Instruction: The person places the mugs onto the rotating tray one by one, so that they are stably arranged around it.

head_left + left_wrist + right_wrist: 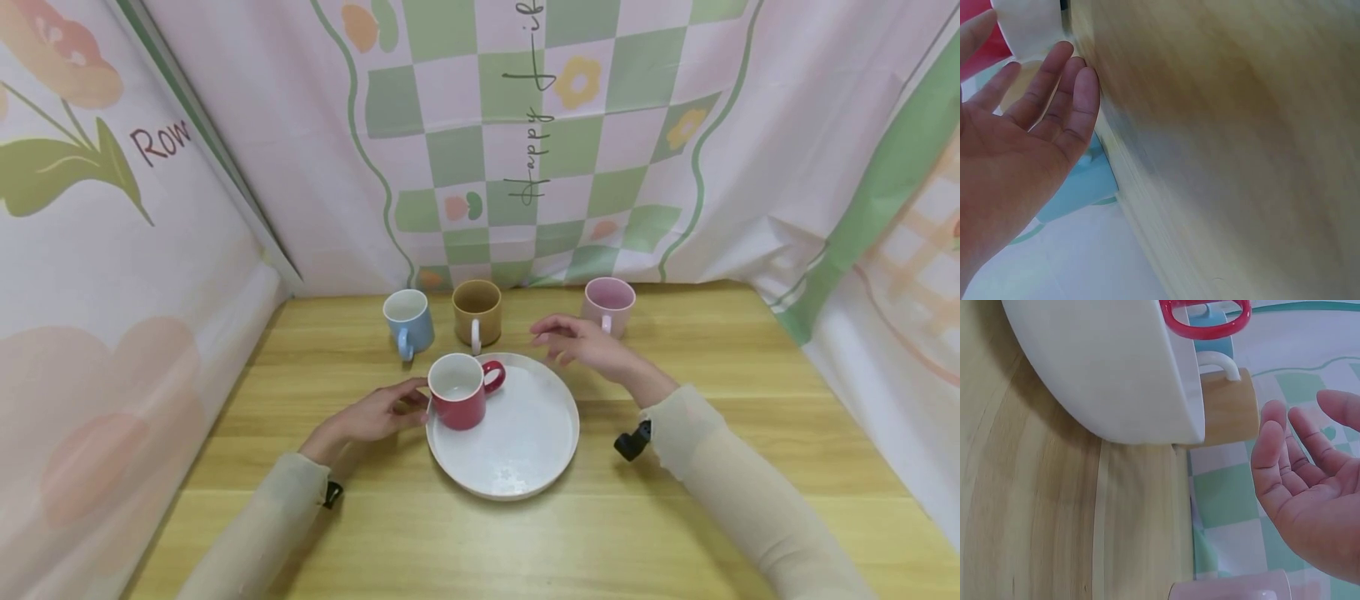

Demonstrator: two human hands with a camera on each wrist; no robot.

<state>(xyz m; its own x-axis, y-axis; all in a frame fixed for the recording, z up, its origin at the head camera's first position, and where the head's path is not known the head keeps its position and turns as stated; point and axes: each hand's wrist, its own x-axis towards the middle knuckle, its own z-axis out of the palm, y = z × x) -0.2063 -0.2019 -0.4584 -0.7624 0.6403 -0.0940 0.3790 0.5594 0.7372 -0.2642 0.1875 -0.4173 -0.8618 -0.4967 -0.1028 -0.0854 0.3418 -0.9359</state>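
A red mug [459, 407] with a white inside stands on the left part of a round white tray [528, 454], its handle pointing right. My left hand [381, 413] is at the mug's left side with fingers loosely spread; in the left wrist view its palm [1007, 150] holds nothing. Whether the fingertips touch the mug I cannot tell. My right hand [588, 346] hovers past the tray's upper right edge, in front of a pink mug [609, 302]. Its fingers are relaxed, and nothing lies in the palm [1329, 500].
Behind the tray stand a light blue mug [410, 321] and a brown mug [477, 315] with a white handle. The wooden table [480, 550] ends at a patterned curtain [517, 158] at the back. More printed cloth hangs on both sides.
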